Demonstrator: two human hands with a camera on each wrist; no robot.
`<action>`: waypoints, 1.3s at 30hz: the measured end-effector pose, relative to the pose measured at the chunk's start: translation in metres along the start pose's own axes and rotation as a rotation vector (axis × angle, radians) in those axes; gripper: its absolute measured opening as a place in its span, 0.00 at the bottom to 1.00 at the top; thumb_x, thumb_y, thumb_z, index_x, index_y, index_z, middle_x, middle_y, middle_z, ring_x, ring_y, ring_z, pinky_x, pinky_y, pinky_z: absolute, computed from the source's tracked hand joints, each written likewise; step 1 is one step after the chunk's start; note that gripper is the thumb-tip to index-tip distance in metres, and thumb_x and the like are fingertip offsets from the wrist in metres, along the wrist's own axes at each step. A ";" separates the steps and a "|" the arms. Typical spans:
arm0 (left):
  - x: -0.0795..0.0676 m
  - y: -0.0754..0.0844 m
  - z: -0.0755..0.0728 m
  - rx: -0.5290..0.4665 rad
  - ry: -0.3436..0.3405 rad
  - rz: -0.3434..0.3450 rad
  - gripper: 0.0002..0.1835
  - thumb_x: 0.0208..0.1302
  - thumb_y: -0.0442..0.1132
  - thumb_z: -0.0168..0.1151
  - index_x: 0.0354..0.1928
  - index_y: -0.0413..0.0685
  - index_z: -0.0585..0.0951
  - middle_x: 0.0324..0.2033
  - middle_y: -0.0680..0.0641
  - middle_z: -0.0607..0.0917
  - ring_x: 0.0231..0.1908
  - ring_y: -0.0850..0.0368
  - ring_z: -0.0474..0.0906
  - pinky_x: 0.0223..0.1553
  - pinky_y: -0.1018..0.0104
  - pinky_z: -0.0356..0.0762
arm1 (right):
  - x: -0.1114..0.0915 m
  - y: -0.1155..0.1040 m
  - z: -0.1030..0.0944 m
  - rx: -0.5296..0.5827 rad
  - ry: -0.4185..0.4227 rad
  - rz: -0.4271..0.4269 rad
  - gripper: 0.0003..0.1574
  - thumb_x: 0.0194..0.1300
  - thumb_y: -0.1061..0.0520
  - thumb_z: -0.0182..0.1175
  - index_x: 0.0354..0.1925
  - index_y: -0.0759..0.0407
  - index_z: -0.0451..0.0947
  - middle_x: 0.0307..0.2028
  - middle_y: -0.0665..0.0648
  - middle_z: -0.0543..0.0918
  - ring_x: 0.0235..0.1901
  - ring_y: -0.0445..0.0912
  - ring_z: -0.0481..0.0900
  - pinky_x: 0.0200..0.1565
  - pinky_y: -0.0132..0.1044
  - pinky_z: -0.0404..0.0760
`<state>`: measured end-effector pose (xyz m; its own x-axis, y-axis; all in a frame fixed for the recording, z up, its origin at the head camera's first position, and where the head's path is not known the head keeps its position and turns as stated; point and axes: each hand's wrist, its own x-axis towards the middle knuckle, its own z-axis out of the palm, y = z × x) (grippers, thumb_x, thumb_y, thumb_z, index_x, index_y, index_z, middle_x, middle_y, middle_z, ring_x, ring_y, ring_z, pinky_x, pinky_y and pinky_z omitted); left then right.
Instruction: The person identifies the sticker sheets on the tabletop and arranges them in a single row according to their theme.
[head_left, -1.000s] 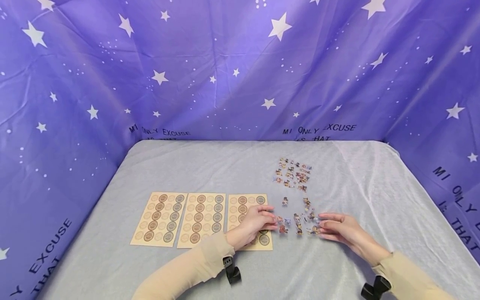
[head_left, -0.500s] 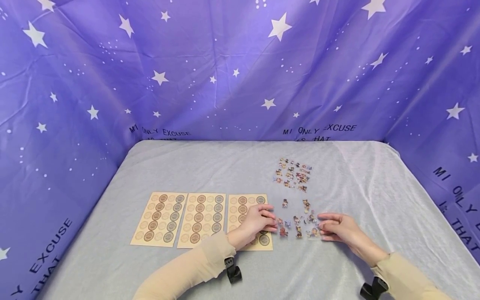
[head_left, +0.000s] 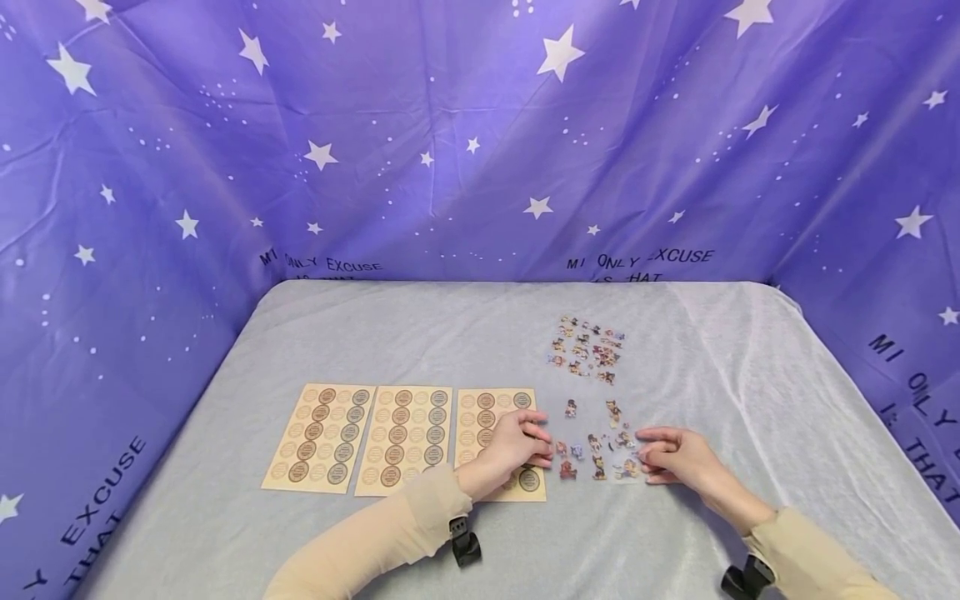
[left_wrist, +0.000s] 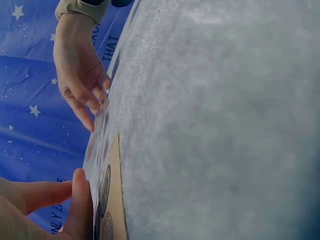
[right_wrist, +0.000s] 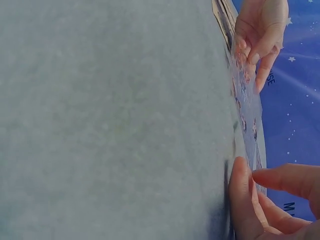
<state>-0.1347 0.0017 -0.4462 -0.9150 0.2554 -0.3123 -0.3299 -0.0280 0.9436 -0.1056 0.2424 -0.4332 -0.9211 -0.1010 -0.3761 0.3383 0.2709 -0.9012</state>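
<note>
A clear sticker sheet (head_left: 597,450) printed with small colourful cartoon figures spans the gap between my two hands, close above the table. My left hand (head_left: 506,454) pinches its left edge, over the rightmost of three cream sheets (head_left: 468,402) with rows of round brown and grey labels. At the opposite edge, my right hand (head_left: 686,462) pinches the clear sheet between thumb and fingers. In the right wrist view the clear sheet (right_wrist: 244,112) stretches from one hand to the other, seen almost edge-on. The left hand and forearm cover part of the rightmost cream sheet.
Another group of cartoon-figure stickers (head_left: 588,348) lies farther back on the grey cloth-covered table (head_left: 420,333). The other cream label sheets (head_left: 318,437) lie side by side at left. A purple star-printed curtain (head_left: 480,183) surrounds the back and sides.
The figures on the clear sheet have shifted slightly toward me, and the right hand has moved slightly with its edge. My left hand has stayed almost still.
</note>
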 end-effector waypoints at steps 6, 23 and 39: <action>-0.002 0.003 -0.007 0.041 -0.021 0.021 0.20 0.49 0.18 0.53 0.48 0.26 0.71 0.26 0.35 0.79 0.20 0.56 0.77 0.24 0.62 0.80 | -0.002 -0.003 -0.005 -0.123 -0.009 -0.059 0.26 0.55 0.70 0.53 0.51 0.83 0.61 0.28 0.59 0.80 0.24 0.45 0.78 0.29 0.38 0.81; 0.025 0.025 -0.024 0.198 -0.095 0.044 0.20 0.51 0.25 0.51 0.49 0.29 0.72 0.27 0.37 0.80 0.25 0.55 0.78 0.32 0.63 0.80 | 0.021 -0.021 -0.020 -0.193 -0.004 -0.158 0.25 0.56 0.67 0.52 0.50 0.82 0.63 0.36 0.70 0.79 0.27 0.46 0.78 0.33 0.38 0.81; 0.053 0.040 -0.024 0.238 -0.066 0.065 0.20 0.53 0.22 0.51 0.50 0.28 0.71 0.33 0.32 0.80 0.30 0.45 0.79 0.35 0.60 0.80 | 0.050 -0.028 -0.029 -0.218 0.009 -0.149 0.27 0.57 0.65 0.52 0.52 0.81 0.62 0.37 0.70 0.78 0.29 0.44 0.78 0.34 0.38 0.81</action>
<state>-0.2022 -0.0091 -0.4275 -0.9126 0.3236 -0.2500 -0.2002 0.1796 0.9632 -0.1667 0.2577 -0.4205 -0.9595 -0.1474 -0.2401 0.1501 0.4537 -0.8784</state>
